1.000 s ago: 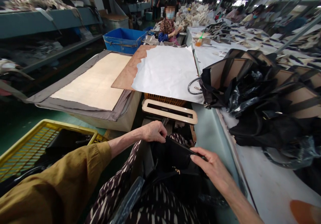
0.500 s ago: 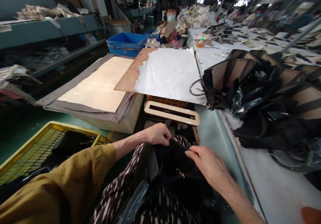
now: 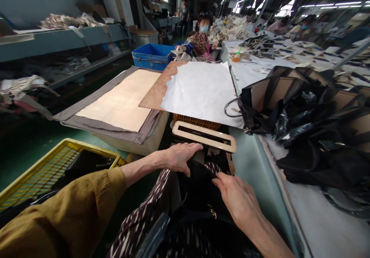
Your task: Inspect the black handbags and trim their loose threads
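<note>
Below, black bag (image 3: 199,190) on the lap, left hand (image 3: 180,156) flat, open on its far edge, right hand (image 3: 235,198) pressing its top, gripping nothing.

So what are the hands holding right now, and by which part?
Both rest on the black leather bag on the lap: left hand flat, fingers extended, on its top edge, right hand on its front. Neither shows a closed grip.
</note>
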Available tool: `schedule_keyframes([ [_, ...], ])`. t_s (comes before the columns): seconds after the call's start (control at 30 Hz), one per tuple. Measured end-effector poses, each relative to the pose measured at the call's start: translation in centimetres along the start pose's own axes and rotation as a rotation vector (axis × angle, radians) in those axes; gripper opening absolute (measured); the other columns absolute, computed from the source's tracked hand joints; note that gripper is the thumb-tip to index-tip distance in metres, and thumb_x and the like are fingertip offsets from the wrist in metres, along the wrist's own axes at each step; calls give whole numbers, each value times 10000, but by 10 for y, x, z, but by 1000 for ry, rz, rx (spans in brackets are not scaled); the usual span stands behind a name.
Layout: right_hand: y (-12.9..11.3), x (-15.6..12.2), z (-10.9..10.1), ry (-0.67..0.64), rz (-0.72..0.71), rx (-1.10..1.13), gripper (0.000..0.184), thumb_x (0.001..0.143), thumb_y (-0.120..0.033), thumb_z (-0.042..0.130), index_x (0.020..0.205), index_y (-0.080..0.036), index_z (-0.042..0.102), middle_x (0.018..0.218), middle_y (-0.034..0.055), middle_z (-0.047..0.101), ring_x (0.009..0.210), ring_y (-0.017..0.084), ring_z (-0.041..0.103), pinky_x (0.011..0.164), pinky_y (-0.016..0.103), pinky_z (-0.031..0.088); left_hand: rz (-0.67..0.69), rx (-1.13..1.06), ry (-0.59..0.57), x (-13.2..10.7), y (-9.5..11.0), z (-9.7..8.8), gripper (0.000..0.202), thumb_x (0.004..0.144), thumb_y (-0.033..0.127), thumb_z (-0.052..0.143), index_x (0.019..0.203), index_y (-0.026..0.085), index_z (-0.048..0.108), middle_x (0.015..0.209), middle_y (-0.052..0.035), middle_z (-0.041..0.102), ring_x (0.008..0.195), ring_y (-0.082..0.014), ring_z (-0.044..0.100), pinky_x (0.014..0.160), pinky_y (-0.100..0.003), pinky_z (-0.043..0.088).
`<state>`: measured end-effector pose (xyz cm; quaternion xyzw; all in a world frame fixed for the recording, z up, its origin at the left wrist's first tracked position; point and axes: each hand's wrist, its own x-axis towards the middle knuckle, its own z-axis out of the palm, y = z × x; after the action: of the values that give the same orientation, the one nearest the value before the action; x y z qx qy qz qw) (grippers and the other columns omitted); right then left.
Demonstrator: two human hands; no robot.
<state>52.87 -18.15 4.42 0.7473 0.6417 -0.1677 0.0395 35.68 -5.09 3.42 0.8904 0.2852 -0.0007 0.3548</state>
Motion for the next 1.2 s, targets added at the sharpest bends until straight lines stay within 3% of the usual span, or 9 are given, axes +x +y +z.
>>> schedule_keyframes([
  [0.07, -4, -6, -5, 6, -7, -40, 241, 888, -303, 348, 802, -240, 564, 697, 51, 650, 707, 245, 611, 590, 323, 323, -117, -20, -55, -5, -8, -6, 881, 497, 121, 690, 1287, 177, 306, 1202, -109, 495, 989, -230, 495, 765, -269, 399],
  [0.13, -6, -12, -8, -2, -7, -64, 252, 894, -330, 330, 787, -254, 545, 679, 39, 645, 703, 249, 609, 584, 329, 320, -167, -134, -162, -10, -17, -11, 761, 521, 39, 586, 1243, 174, 388, 1123, -74, 562, 895, -186, 538, 698, -226, 413],
  [0.2, -6, -15, -10, -25, -8, -77, 261, 896, -350, 315, 769, -265, 526, 672, 29, 646, 705, 253, 610, 580, 333, 319, -132, -213, -220, -15, -23, -14, 628, 530, 10, 513, 1134, 182, 519, 1018, -19, 616, 829, -151, 549, 668, -193, 411],
  [0.37, 1, -14, -2, -35, -13, -106, 264, 896, -381, 284, 789, -279, 503, 688, 19, 654, 734, 266, 613, 597, 340, 333, -139, -310, -181, -19, -27, -6, 467, 551, 30, 516, 973, 183, 645, 827, 34, 649, 717, -125, 546, 629, -174, 409],
  [0.6, 7, -14, 4, -4, -34, -87, 285, 897, -388, 273, 797, -274, 515, 710, 32, 668, 731, 252, 618, 588, 333, 337, -130, -430, -108, -14, -33, 10, 330, 615, 177, 645, 945, 173, 661, 809, 23, 639, 745, -128, 542, 681, -185, 408],
  [0.73, 8, -15, 4, -23, -33, -75, 283, 900, -379, 270, 794, -272, 510, 701, 32, 661, 750, 260, 617, 596, 339, 337, -36, -443, -52, -16, -25, 6, 334, 642, 125, 623, 973, 170, 634, 859, 11, 624, 802, -132, 543, 741, -202, 403],
  [0.83, 7, -14, 6, -28, -37, -70, 282, 901, -366, 267, 783, -272, 505, 707, 31, 658, 747, 258, 616, 589, 337, 330, 146, -417, -61, -18, -18, 0, 411, 662, 51, 576, 1051, 186, 589, 931, -3, 577, 857, -128, 524, 781, -215, 399],
  [0.93, 7, -12, 7, -25, -37, -60, 276, 900, -352, 276, 779, -267, 509, 701, 36, 654, 754, 249, 616, 595, 332, 329, 310, -365, -71, -17, -15, -3, 350, 697, 33, 546, 1004, 190, 605, 983, -21, 520, 917, -130, 493, 837, -227, 380],
  [1.2, 8, -11, 6, -41, -17, -38, 274, 896, -359, 286, 793, -260, 520, 690, 38, 640, 734, 255, 610, 613, 340, 344, 344, -216, -67, -10, -14, -1, 122, 700, 98, 618, 814, 141, 616, 911, -27, 515, 822, -119, 497, 746, -206, 389],
])
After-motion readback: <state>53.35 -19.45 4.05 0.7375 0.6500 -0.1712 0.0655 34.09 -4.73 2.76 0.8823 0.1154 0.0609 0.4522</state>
